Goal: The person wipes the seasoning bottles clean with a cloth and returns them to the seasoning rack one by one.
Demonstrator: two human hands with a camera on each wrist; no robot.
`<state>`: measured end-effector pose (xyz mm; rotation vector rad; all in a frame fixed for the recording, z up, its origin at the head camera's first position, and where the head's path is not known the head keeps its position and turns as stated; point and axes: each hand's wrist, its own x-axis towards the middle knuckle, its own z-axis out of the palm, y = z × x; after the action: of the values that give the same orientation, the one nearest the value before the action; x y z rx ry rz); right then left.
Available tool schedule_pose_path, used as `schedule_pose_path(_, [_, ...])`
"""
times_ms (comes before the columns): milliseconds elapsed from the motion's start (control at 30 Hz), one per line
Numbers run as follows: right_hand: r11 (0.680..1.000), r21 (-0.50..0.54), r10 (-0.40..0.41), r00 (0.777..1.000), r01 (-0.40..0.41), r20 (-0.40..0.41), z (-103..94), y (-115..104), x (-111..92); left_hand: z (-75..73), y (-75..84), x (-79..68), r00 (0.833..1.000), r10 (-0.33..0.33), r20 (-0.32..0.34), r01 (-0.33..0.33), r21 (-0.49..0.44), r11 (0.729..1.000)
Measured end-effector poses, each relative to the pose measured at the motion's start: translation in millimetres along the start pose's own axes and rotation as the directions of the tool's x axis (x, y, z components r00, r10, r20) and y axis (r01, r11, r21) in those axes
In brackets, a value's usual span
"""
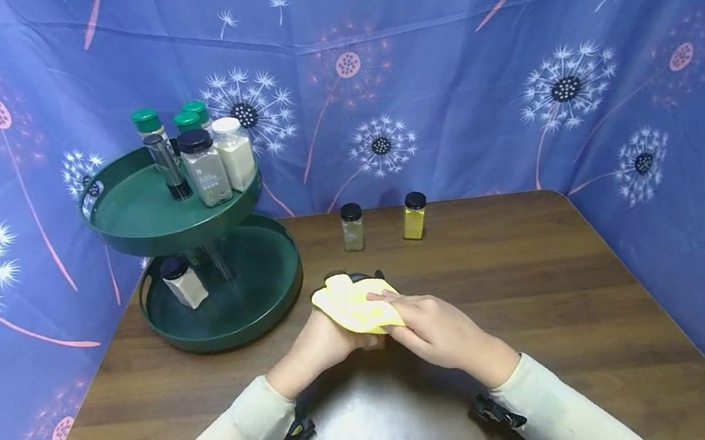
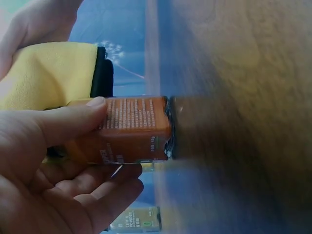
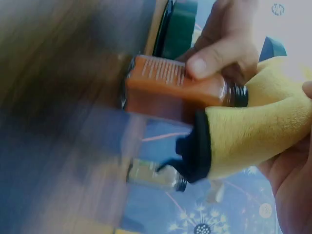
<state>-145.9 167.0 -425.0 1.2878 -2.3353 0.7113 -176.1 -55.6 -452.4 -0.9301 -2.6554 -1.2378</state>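
My left hand (image 1: 321, 347) grips a spice jar (image 2: 131, 129) of orange-red powder, thumb on its printed side and fingers around the other. In the right wrist view the jar (image 3: 158, 90) lies sideways, its black cap against a yellow cloth (image 3: 253, 131) with a black edge. My right hand (image 1: 446, 329) holds the cloth (image 1: 357, 306), fingers on top and thumb underneath, over the cap end. From the head view, cloth and hands hide most of the jar.
On the left stands a green two-tier rack (image 1: 184, 230) with several seasoning bottles above and a black-capped jar (image 1: 184, 283) below. Behind my hands are a greenish jar (image 1: 353, 229) and a yellow jar (image 1: 414, 217) on the wooden table (image 1: 533, 282). A blue patterned curtain (image 1: 457, 91) surrounds it.
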Motion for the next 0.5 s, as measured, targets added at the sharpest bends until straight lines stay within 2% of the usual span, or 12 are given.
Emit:
schedule_pose_path(100, [0.998,-0.017,0.065,0.998,-0.065,-0.006,-3.2,3,5,0.1,0.2,0.2,0.996,-0.086,-0.015,0.085,-0.059,0.995])
schedule_pose_path(167, [0.990,-0.048,0.130,0.992,-0.130,-0.006,-3.1,2,11,-0.2,0.1,-0.5,0.990,-0.140,-0.017,0.139,-0.048,0.989])
schedule_pose_path(267, [0.967,-0.075,0.243,0.970,-0.243,-0.008,-0.3,-6,22,0.1,-0.6,-1.4,0.981,-0.193,-0.001,0.193,-0.013,0.981])
schedule_pose_path(400, [0.935,-0.127,0.331,0.943,-0.331,-0.021,9.7,-26,34,2.2,-1.4,-2.8,0.987,-0.159,-0.015,0.160,0.018,0.987])
schedule_pose_path(500, [0.922,-0.176,0.349,0.937,-0.345,-0.008,17.7,-42,37,4.3,-0.6,-3.8,0.997,-0.057,-0.049,0.061,0.088,0.994])
